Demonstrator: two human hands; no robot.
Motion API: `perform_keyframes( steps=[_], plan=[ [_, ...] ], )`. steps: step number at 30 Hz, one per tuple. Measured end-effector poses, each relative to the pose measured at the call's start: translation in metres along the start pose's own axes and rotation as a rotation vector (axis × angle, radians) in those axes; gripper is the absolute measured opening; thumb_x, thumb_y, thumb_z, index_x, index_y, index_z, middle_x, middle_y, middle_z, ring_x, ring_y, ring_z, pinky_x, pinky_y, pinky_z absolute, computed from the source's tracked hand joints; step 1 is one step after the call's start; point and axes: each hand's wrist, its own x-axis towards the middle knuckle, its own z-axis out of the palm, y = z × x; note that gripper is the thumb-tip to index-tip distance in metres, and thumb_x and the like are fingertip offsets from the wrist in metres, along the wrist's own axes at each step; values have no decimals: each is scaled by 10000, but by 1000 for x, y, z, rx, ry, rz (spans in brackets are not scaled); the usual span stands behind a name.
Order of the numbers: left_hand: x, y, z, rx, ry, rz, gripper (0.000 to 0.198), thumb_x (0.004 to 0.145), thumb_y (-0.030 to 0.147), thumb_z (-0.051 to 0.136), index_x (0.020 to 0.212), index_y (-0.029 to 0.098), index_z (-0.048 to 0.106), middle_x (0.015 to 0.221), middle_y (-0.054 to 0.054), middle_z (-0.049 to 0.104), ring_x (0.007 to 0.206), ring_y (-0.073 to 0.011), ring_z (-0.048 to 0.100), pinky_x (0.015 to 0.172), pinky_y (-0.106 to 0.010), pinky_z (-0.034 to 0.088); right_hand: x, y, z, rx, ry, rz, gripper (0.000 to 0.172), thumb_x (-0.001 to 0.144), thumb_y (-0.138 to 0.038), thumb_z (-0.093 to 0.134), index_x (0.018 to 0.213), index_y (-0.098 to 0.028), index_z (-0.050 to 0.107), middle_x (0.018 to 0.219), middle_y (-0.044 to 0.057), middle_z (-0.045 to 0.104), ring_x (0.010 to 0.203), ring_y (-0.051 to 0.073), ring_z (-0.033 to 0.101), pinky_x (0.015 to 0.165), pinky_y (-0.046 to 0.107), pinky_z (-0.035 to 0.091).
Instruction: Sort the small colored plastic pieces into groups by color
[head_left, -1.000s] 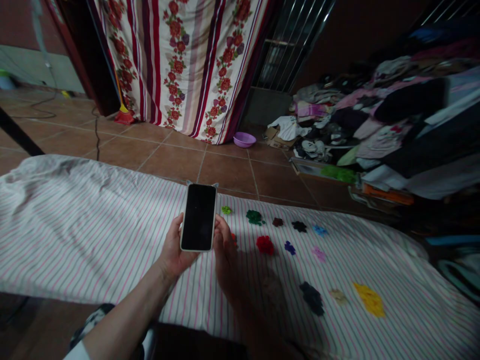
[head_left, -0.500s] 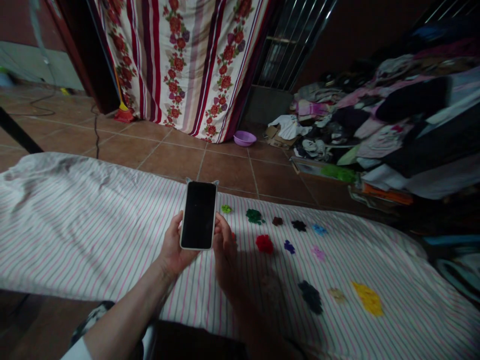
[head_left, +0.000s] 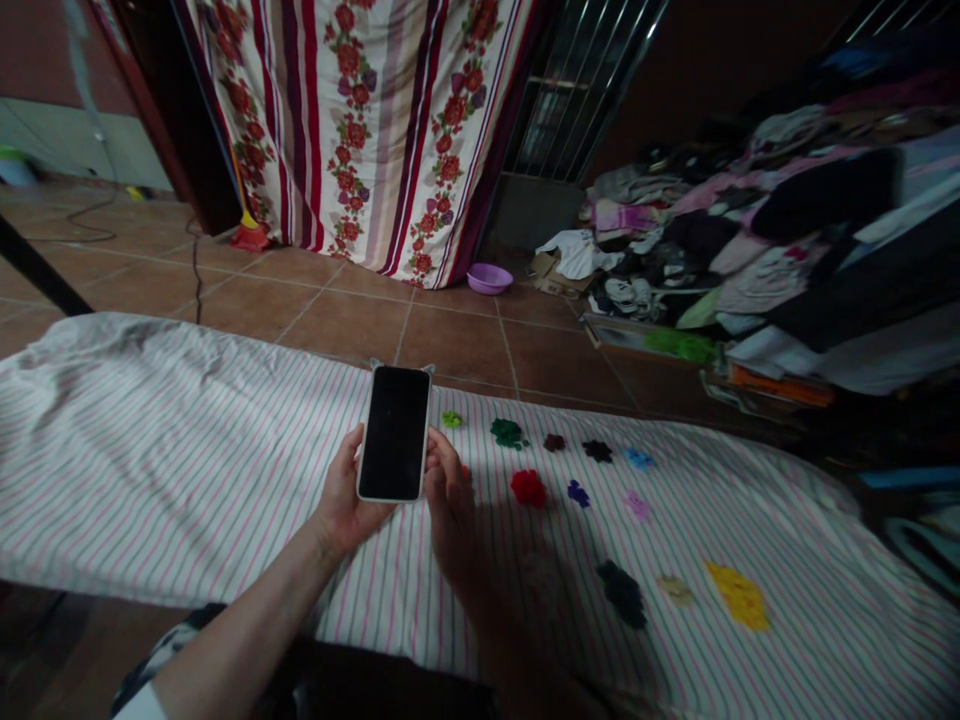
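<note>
A phone (head_left: pixel 394 433) with a dark screen and a pale case with two ear-like points is held upright above the striped cloth (head_left: pixel 225 450). My left hand (head_left: pixel 351 500) grips its lower left side. At its lower right edge, my right hand (head_left: pixel 448 490) has bent fingers against the case. Small coloured piles lie to the right: light green (head_left: pixel 451 419), dark green (head_left: pixel 507 433), red (head_left: pixel 528 488), purple (head_left: pixel 577 493), dark grey (head_left: pixel 622 594) and yellow (head_left: pixel 737 596). An orange bit shows partly behind my right hand.
Beyond the cloth are a tiled floor (head_left: pixel 337 310), a purple basin (head_left: pixel 490 279), a red broom (head_left: pixel 250 235) and a floral curtain (head_left: pixel 390 130). Heaped clothes (head_left: pixel 780 240) fill the right side. A black bar (head_left: pixel 41 265) slants in at the left.
The phone and both hands have shifted very slightly left in the view. The hold on the phone looks the same, and the coloured piles have not moved on the cloth.
</note>
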Motion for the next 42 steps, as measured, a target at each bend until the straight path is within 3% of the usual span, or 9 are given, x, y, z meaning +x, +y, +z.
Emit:
perform_keyframes(
  steps=[9, 16, 24, 35, 42],
  plan=[
    [-4, 3, -3, 3, -83, -9, 448, 902, 438, 486, 1032, 62, 693, 981, -163, 737, 1076, -304, 653, 1015, -468, 464, 1, -5, 2, -44, -9, -9, 570, 974, -571, 292, 1359, -201, 493, 1233, 99, 644, 1145, 228, 600, 935, 363, 507],
    [-3, -1, 1, -55, 10, 36, 372, 903, 398, 516, 979, 82, 699, 942, -115, 745, 944, -229, 694, 984, -375, 485, 2, -2, 1, -61, 20, -14, 543, 980, -554, 299, 1322, -200, 526, 1203, 96, 652, 1108, 222, 610, 906, 355, 514],
    [-4, -4, 7, -57, 29, 19, 344, 894, 402, 533, 908, 105, 706, 884, -88, 744, 841, -200, 702, 922, -349, 519, 3, -5, -4, -21, 19, -10, 508, 987, -525, 322, 1339, -208, 506, 1223, 91, 634, 1128, 219, 596, 959, 371, 486],
    [2, -5, 5, -37, 10, 12, 355, 882, 413, 534, 933, 103, 701, 866, -103, 745, 863, -243, 705, 901, -398, 532, 3, 1, -3, 15, 22, -8, 501, 988, -513, 328, 1359, -217, 489, 1262, 95, 615, 1154, 227, 585, 980, 392, 476],
    [0, -4, 8, -45, 39, 17, 384, 915, 404, 472, 916, 98, 704, 868, -105, 746, 810, -226, 706, 887, -399, 536, 5, -4, -4, 6, 13, -15, 478, 985, -507, 335, 1324, -224, 518, 1224, 86, 639, 1136, 224, 598, 929, 368, 511]
  ],
)
